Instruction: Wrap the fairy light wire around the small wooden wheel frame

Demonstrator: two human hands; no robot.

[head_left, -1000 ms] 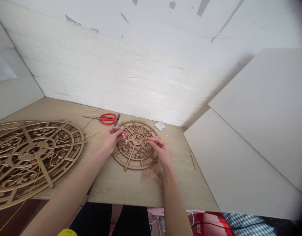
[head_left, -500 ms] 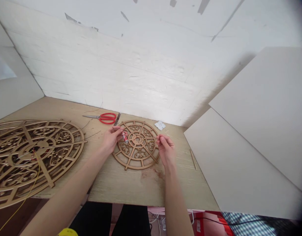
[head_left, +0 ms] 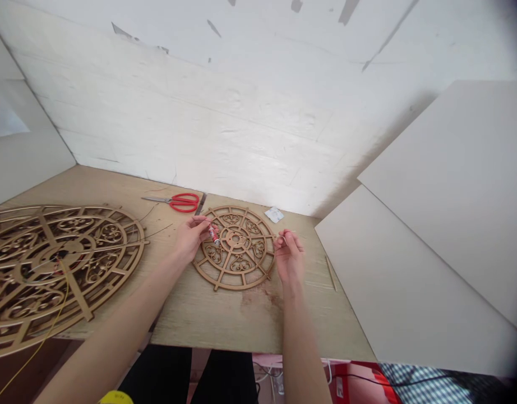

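Observation:
A small round fretwork wooden disc (head_left: 235,264) lies flat on the wooden table (head_left: 216,320). My left hand (head_left: 190,238) rests at its left edge, fingers closed on a small red-and-white tube (head_left: 213,234) that points over the disc. My right hand (head_left: 289,253) is at the disc's right edge, its fingers pinched together on something thin I cannot make out.
A large fretwork wooden disc (head_left: 52,269) with thin wires lies at the left. Red-handled scissors (head_left: 176,201) and a small white scrap (head_left: 274,214) lie near the wall. Large grey boards (head_left: 430,247) lean at the right. A thin wooden stick (head_left: 331,273) lies beside them.
My right hand has moved rightward from over the small disc to its right edge, staying pinched. My left hand and the tube have kept still.

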